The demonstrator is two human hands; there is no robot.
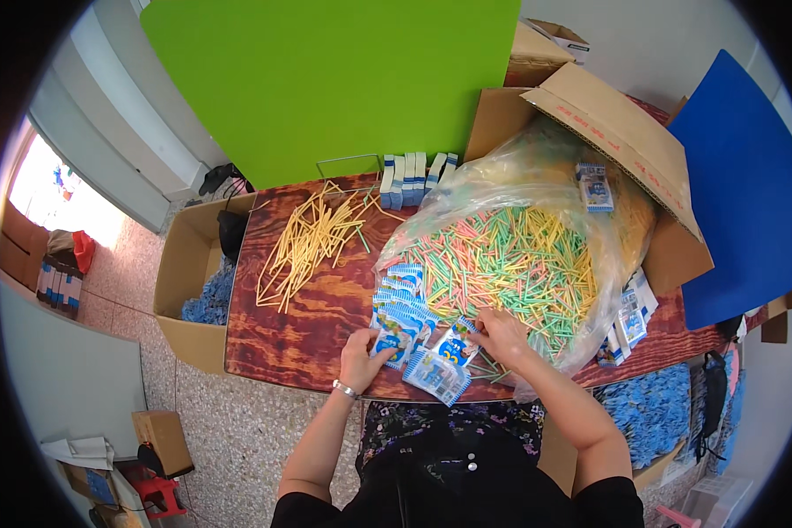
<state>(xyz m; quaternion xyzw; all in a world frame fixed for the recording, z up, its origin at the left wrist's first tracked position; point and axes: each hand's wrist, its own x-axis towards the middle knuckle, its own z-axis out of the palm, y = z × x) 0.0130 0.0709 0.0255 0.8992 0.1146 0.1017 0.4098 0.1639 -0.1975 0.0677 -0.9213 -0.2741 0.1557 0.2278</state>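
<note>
At the table's front edge, my left hand [363, 359] grips the side of a small blue-and-white printed packet [398, 343] between thumb and fingers. More such packets lie overlapped in a row [402, 286] behind it. My right hand [500, 340] has its fingers closed at the upper corner of another packet [455, 345], right beside the front edge of a heap of short pink, green and yellow sticks [510, 268]. What lies under the right fingers is partly hidden. A further packet [438, 377] lies flat between my hands, near my body.
Clear plastic bag [612, 290] spreads under the sticks from a tipped cardboard box [625, 141]. Long yellow sticks [312, 246] lie at left; blue-white bundles [409, 180] stand at the back. Boxes of blue packets flank the table [273, 352]. Green [343, 79] and blue boards [748, 194] stand behind.
</note>
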